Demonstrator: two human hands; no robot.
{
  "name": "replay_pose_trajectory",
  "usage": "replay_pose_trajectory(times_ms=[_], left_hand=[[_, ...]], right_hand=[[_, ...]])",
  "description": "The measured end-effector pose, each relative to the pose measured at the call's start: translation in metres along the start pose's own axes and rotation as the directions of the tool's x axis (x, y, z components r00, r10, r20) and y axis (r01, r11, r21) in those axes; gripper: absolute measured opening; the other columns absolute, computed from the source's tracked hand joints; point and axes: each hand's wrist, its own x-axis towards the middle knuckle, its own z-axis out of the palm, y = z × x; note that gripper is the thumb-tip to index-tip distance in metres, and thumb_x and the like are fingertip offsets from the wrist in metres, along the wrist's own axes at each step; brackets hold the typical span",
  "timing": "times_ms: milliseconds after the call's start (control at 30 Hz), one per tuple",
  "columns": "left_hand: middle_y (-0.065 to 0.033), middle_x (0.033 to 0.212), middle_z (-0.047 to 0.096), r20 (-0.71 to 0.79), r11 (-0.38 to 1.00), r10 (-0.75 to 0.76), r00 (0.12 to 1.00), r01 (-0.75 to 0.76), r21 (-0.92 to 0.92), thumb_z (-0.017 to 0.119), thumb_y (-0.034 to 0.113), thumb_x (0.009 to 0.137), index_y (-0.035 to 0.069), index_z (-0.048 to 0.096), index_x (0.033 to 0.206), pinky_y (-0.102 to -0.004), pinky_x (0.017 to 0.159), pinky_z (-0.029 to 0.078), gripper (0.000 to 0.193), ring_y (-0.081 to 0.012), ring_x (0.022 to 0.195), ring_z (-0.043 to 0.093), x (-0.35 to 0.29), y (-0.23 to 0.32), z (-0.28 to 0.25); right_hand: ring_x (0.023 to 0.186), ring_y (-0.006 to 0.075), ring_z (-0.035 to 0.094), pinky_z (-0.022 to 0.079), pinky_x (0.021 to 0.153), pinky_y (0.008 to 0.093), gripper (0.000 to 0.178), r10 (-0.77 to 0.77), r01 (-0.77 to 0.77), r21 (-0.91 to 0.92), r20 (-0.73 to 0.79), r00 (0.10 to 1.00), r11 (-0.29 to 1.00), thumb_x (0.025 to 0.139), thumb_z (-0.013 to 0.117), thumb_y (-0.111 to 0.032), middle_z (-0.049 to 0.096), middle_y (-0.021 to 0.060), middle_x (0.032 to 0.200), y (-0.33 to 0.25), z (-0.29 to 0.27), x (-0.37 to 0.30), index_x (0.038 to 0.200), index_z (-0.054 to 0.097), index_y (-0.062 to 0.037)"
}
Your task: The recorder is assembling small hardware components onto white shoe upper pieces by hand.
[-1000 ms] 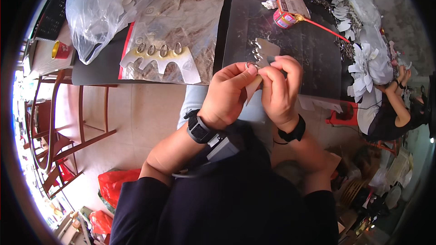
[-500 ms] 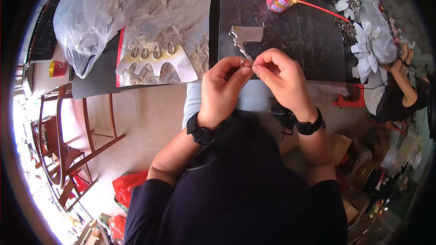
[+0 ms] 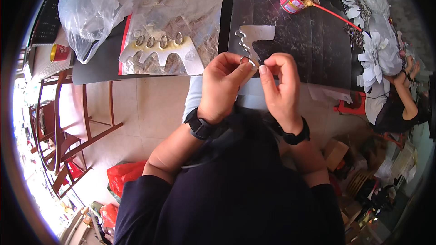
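Thumb and forefinger of my left hand (image 3: pixel 220 86) pinch a small metal ring (image 3: pixel 245 59) near the table's front edge. A pale sliver shows at those fingertips, too small to name. My right hand (image 3: pixel 282 88) is just to the right, thumb and bent fingers apart, with nothing seen between them. Beyond the hands lies a white cut-out sheet (image 3: pixel 263 31), small shiny silver pieces along its left edge. On the left, a white card with arched cutouts (image 3: pixel 184 61) has a yellowish upper band, along which several oval metal rings (image 3: pixel 164 41) stand in a row.
A pink tub (image 3: pixel 292 3) with a red stick (image 3: pixel 338 13) stands at the back. A clear plastic bag (image 3: pixel 86 18) lies far left, above a red-and-yellow cup (image 3: pixel 60 52). White petal-like pieces (image 3: pixel 373 47) pile up at right, near another person's arm (image 3: pixel 402 86). A wooden chair (image 3: pixel 86 118) stands left.
My right hand has come away from the left fingertips and its fingers have spread. The left hand still pinches the ring. The whole view has shifted slightly.
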Motion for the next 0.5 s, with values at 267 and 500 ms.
replay_pose_trajectory(times_ms=[267,500], left_hand=[[-0.0052,0.089,0.062,-0.015,0.948,0.095,0.995,-0.086,0.307,0.061,0.001,0.083,0.0,0.057,0.092,-0.02,0.068,0.047,0.009,-0.0089,0.078,0.059,0.0,0.003,0.01],[-0.0087,0.092,0.063,0.133,0.95,-0.192,0.972,0.218,-0.223,0.057,-0.001,0.085,0.0,0.057,0.091,-0.0235,0.073,0.048,0.006,-0.0135,0.081,0.06,0.004,0.004,-0.001]], right_hand=[[0.069,0.0212,0.054,0.044,0.058,0.0319,0.015,0.012,0.026,-0.178,0.207,0.978,0.984,0.077,0.062,0.003,0.051,0.0094,0.083,-0.004,-0.014,0.01,0.085,0.05,-0.0011],[0.068,0.0109,0.051,0.042,0.058,0.0255,0.008,0.207,-0.203,0.115,-0.025,0.978,0.972,0.085,0.054,0.002,0.05,0.0052,0.079,-0.001,0.004,-0.016,0.086,0.047,-0.0004]])
